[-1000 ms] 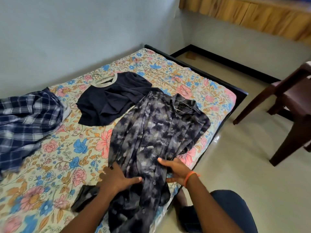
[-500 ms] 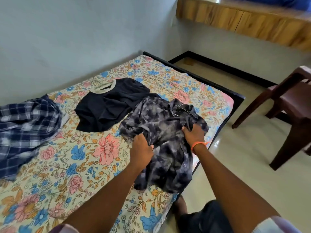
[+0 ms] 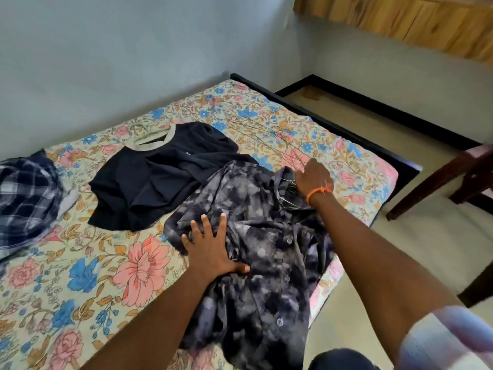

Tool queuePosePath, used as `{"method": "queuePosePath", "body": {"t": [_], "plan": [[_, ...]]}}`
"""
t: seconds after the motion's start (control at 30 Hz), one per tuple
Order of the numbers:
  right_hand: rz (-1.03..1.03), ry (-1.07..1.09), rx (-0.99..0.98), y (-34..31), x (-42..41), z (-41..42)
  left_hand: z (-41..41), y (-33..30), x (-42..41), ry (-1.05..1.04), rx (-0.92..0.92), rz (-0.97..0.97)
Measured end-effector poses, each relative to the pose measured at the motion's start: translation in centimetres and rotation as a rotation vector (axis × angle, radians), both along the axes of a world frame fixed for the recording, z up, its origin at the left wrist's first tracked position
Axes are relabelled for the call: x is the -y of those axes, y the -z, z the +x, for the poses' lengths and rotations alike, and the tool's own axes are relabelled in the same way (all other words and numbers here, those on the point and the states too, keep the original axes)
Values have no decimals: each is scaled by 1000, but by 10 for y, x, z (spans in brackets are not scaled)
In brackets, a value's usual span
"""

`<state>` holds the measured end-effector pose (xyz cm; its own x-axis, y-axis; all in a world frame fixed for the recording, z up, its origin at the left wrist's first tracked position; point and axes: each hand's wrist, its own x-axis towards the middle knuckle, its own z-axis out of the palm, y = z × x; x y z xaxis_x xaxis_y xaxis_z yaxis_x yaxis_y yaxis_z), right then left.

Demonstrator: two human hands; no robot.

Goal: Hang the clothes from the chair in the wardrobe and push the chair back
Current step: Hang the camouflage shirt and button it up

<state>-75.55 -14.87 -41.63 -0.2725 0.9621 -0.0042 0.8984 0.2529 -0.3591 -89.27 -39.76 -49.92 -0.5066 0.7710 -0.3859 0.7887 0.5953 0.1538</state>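
Pressing flat with straight fingers, the left hand (image 3: pixel 213 252) pins the mottled grey shirt (image 3: pixel 261 263) on the floral bed (image 3: pixel 80 276) at about five o'clock of the black tee (image 3: pixel 160 180), while the right hand (image 3: pixel 313 177) curls in at the collar, seemingly around the wire hanger (image 3: pixel 289 186) — though its fingertips are hidden. Best to grip the hook itself and lift straight up — letting the left palm ease off so the shoulders stay seated; the chair (image 3: pixel 453 182) waits at three o'clock.
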Motion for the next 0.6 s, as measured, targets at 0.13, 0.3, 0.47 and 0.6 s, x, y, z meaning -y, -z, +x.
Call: {"method": "queuePosePath", "body": {"t": [0.13, 0.3, 0.47, 0.6], "plan": [[-98, -19, 1, 29, -58, -33, -11, -2, -36, 1, 28, -205], [-155, -2, 120, 47, -79, -48, -14, 8, -48, 25, 1, -243], [-279, -61, 182, 29, -82, -47, -15, 15, -51, 45, -25, -234], [-254, 53, 16, 51, -113, -41, -15, 14, -50, 52, -23, -232]]}}
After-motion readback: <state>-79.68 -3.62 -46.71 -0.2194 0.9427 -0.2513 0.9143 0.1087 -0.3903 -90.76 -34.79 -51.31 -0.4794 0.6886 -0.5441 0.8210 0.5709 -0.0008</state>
